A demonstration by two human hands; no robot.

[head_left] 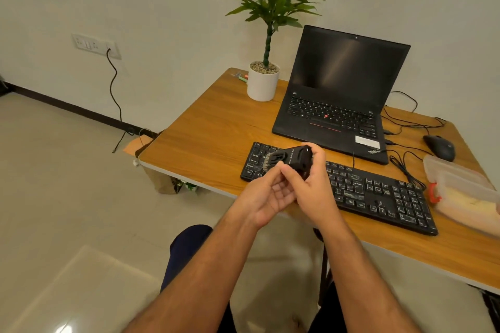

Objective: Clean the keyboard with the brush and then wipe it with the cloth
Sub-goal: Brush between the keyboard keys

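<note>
Just right of the frame's centre, both hands meet above the left end of the black keyboard (373,192), which lies slanted along the near edge of the wooden desk (205,132). The right hand (313,186) is wrapped around the black body of a small cleaning brush (293,159), its bristle end pointing left; the left hand (267,194) lies half open, palm up, its fingertips touching the tool's underside. The step looks like readying the brush, so the right hand should keep a firm hold while the left frees or turns the bristles. Then start at the left keys, where pale dust shows, and sweep along the rows toward the desk edge with light strokes. No cloth is plainly visible; something pale lies in the plastic container (460,186) at right, but I cannot tell what.
</note>
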